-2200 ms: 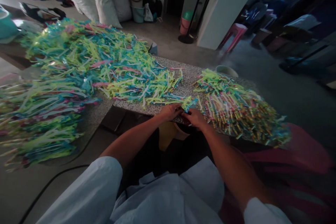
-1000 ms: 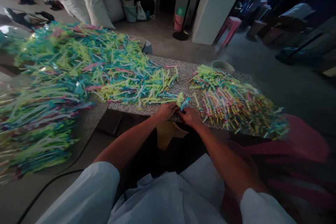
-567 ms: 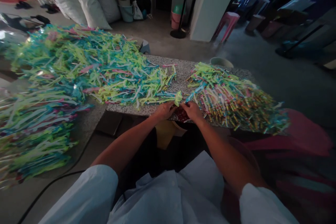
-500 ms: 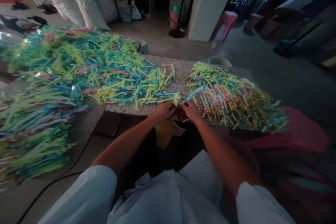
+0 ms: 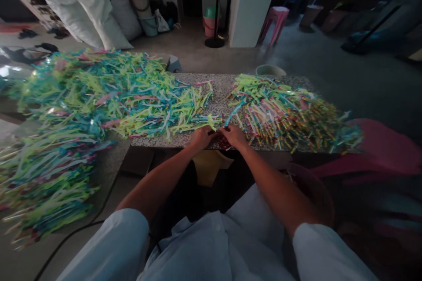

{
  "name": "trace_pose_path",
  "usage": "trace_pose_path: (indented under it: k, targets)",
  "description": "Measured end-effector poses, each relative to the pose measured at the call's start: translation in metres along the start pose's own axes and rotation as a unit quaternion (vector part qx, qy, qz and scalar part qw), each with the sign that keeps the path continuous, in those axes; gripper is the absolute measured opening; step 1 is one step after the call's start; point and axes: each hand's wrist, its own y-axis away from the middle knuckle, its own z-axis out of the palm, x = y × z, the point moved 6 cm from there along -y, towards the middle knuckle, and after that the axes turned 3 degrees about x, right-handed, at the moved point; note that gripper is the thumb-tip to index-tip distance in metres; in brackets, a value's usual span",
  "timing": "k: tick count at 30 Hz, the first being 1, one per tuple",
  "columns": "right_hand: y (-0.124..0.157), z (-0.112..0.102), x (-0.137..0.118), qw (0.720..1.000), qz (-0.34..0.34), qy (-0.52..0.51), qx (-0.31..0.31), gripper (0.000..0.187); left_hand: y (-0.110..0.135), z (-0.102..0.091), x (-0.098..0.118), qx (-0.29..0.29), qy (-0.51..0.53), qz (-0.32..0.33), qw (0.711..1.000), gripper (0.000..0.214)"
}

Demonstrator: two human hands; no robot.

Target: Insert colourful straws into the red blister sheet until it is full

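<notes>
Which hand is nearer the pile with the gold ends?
Right: the right hand is just left of the gold-ended pile; the left hand is farther left.

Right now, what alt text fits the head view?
A bare left hand and bare right hand nearly meet at the edge of a speckled grey slab, the right at a thin blue plastic strip. A large heap of green and blue strips spreads left; a smaller, partly gold heap lies right.
</notes>
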Motion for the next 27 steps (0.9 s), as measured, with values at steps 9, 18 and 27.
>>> trace_pose_path:
  k: [9,18,27]
  targets:
    - [0.002,-0.003,-0.004,0.998,-0.036,0.044,-0.014,0.023,-0.005,-0.002,0.0,-0.029,0.011,0.007,0.999,0.021]
    - [-0.001,0.001,0.004,1.0,-0.001,-0.022,-0.016,0.024,-0.012,0.0,-0.004,-0.082,-0.014,0.042,0.996,0.024]
    - [-0.001,0.002,0.005,0.998,0.023,-0.05,-0.006,0.019,-0.003,-0.002,-0.006,-0.047,0.011,0.037,0.998,0.034]
